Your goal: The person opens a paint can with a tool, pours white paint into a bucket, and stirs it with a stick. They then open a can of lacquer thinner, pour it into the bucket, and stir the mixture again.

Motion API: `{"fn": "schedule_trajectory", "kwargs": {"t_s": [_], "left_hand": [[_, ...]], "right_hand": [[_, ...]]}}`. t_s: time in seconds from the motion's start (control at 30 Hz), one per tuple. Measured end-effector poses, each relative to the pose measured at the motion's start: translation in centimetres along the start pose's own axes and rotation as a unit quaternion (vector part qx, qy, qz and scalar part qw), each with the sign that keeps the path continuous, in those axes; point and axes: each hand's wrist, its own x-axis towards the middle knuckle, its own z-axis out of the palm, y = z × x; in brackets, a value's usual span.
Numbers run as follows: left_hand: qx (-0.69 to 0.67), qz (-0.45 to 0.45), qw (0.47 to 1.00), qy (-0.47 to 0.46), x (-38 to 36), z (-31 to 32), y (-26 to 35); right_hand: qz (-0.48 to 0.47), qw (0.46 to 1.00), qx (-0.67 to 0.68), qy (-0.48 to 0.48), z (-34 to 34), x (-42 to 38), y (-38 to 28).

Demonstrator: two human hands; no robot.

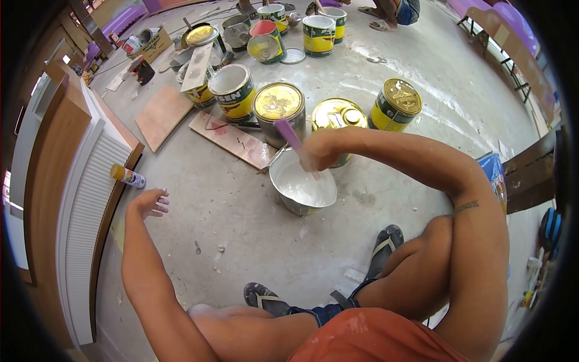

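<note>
Purple stick slants up from the person's right hand, whose fingers are wrapped round it over the mouth of a metal bucket. White liquid coats the inside of the bucket; motion blur hides whether the stick's lower end touches it.

Three gold-lidded cans stand behind the bucket: a silver-sided can on the left, a middle can partly hidden by the right forearm, and a right-hand can with a green and yellow label. Marks on its lid are too small to read. Left of these, one open can carries the clearest lettering, "SEN", on a dark green band above yellow; the rest of the word is out of sight.

On the left, the person's other hand, the left hand, hangs with its fingers loosely apart, near but not touching one spray can with a yellow cap and a printed label I cannot make out.

Two boards lie on the floor, a squarish board and a long board whose near end reaches just beside the bucket. Farther back are one can with a red inside, one loose lid and one cardboard box. Two black sandals are on the person's feet.
</note>
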Motion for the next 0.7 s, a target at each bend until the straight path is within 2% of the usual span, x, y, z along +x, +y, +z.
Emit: {"fn": "schedule_trajectory", "kwargs": {"t_s": [0.03, 0.07, 0.13, 0.17, 0.23, 0.27, 0.37, 0.4, 0.47, 0.5, 0.53, 0.6, 0.63, 0.7], "left_hand": [[0.001, 0.001, 1.000, 0.000, 0.0, -0.1, 0.0], [-0.001, 0.002, 1.000, -0.002, 0.0, -0.1, -0.1], [-0.002, 0.004, 1.000, -0.004, 0.0, -0.1, 0.0], [0.001, 0.005, 1.000, -0.004, -0.1, -0.1, 0.0], [0.003, 0.005, 1.000, -0.003, -0.2, 0.0, 0.1], [0.001, 0.008, 1.000, -0.003, -0.2, 0.0, 0.1], [-0.002, 0.011, 1.000, -0.003, -0.3, -0.1, 0.0], [-0.003, 0.011, 1.000, -0.004, -0.3, -0.1, 0.0], [-0.002, 0.006, 1.000, -0.003, -0.3, 0.0, 0.0], [0.000, 0.000, 1.000, -0.001, -0.3, 0.1, 0.1], [0.000, 0.001, 1.000, -0.002, -0.2, 0.0, 0.0], [-0.003, 0.000, 1.000, -0.003, -0.1, -0.1, -0.1], [-0.003, 0.001, 1.000, -0.003, -0.1, 0.0, -0.2], [-0.004, 0.002, 1.000, -0.001, -0.2, 0.0, -0.1]], "right_hand": [[0.089, 0.993, 0.035, 0.067, -1.4, -1.4, -1.9], [0.089, 0.993, 0.036, 0.067, -0.9, -1.2, -1.8], [-0.023, 0.984, 0.035, 0.174, 0.2, -0.6, -1.5], [-0.022, 0.984, 0.034, 0.175, 0.9, -0.5, -1.4], [-0.147, 0.965, 0.099, 0.192, 1.7, -0.4, -1.6], [-0.147, 0.965, 0.099, 0.192, 1.9, -0.4, -1.4], [-0.182, 0.962, 0.194, 0.057, 2.4, -0.1, -0.4], [-0.182, 0.962, 0.194, 0.057, 2.1, 0.1, 0.2], [-0.120, 0.983, 0.139, 0.002, 1.8, 0.4, 1.2], [-0.042, 0.997, 0.060, 0.002, 0.6, -0.1, 0.4], [-0.041, 0.997, 0.060, 0.002, -0.7, -0.8, -0.8], [0.112, 0.991, 0.015, 0.071, -2.1, -2.0, -3.0], [0.112, 0.991, 0.015, 0.071, -1.2, -1.7, -2.9], [-0.053, 0.983, 0.049, 0.170, 1.2, -0.5, -1.8]]}}
